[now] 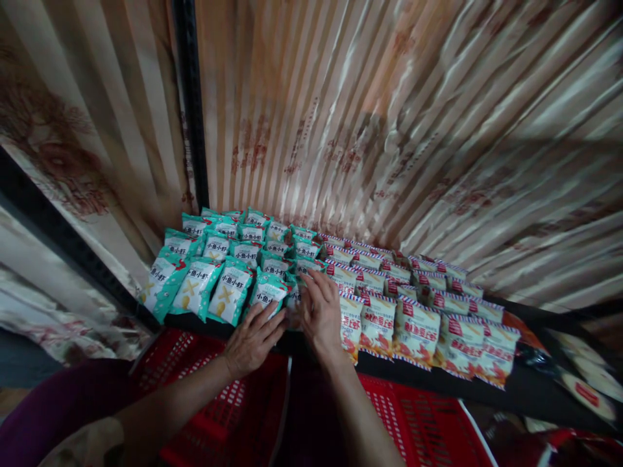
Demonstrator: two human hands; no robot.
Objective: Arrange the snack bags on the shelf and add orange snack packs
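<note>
Teal snack bags [231, 292] stand at the frame's centre-left; the left hand [257, 337] touches a front one, the right hand [321, 314] just beside; their grip I cannot tell.

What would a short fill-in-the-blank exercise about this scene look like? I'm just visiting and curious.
1. From the wearer's side, the teal packets stand to the ____ of the packets with striped edges.
2. The left hand touches a packet in the row nearest the wearer, the ____ row.
3. The plastic baskets below the black shelf are coloured ____.
4. On the packets' far side, the patterned curtain hangs ____ them.

Missing words: left; front; red; behind.
</note>
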